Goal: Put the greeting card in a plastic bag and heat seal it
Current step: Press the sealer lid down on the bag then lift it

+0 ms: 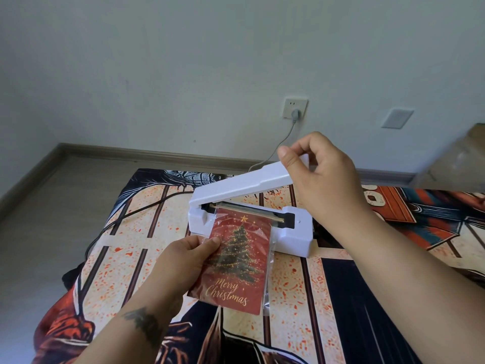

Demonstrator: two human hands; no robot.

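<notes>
- The left hand (183, 256) was closed on the left edge of the plastic bag (267, 285), thumb on top and fingers beneath, just in front of the heat sealer (252, 222).
- The right hand (319, 169) was closed around the free end of the sealer's lid (236, 183), thumb along the top; the lid was held raised at a slant above the sealer's base.
- The greeting card (236, 269), red with a Christmas tree and "Merry Christmas", was seen fully inside the clear bag, so the bagging step was judged done.
- The bag's open mouth was laid across the sealing strip (252, 212) under the lifted lid, while the card's top edge was kept just short of it, on the near side of the sealer.
- No seal was yet visible; the lid was judged still to be pressed down and the bag then withdrawn.
- The sealer rested on a patterned cloth (131, 232) over the tabletop, and its grey cable (283, 143) was run behind the sealer to a wall socket (295, 109), where it was plugged in.
- A blank wall plate (397, 118) was fixed to the right of the socket, well behind the sealer.
</notes>
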